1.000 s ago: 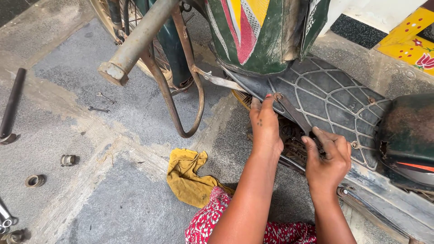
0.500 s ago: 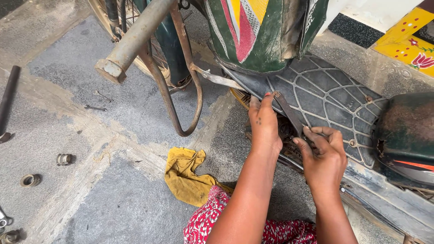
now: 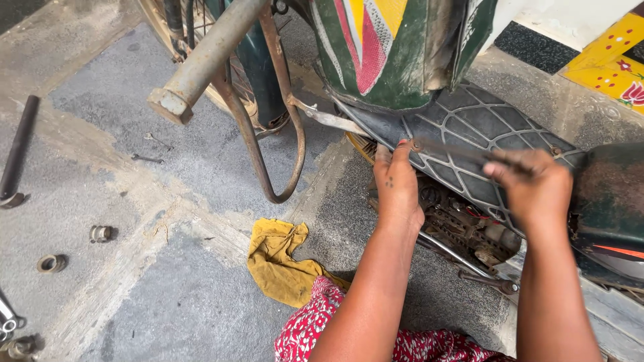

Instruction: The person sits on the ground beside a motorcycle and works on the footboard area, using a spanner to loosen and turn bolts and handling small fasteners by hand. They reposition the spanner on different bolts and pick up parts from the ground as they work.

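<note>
My left hand (image 3: 397, 184) reaches under the edge of a scooter's black ribbed floorboard (image 3: 469, 127), fingers pressed against the underside near the tip of a thin dark metal tool (image 3: 463, 151). My right hand (image 3: 534, 189) is closed round the other end of that tool and is blurred by motion, raised over the floorboard. Below both hands the scooter's greasy engine parts (image 3: 463, 224) show. The green front panel (image 3: 396, 47) with red and yellow stripes rises behind.
A rusty tube and bent stand (image 3: 235, 74) stick out at the left. A yellow rag (image 3: 278, 258) lies on the concrete by my knee. Small metal bushes (image 3: 100, 233) and a ring (image 3: 51, 263) lie at the left, with a dark rod (image 3: 19, 151) and spanners (image 3: 7, 320).
My right hand has lifted up and to the right with the tool, from down beside the engine to above the floorboard. My left hand stays at the floorboard's edge.
</note>
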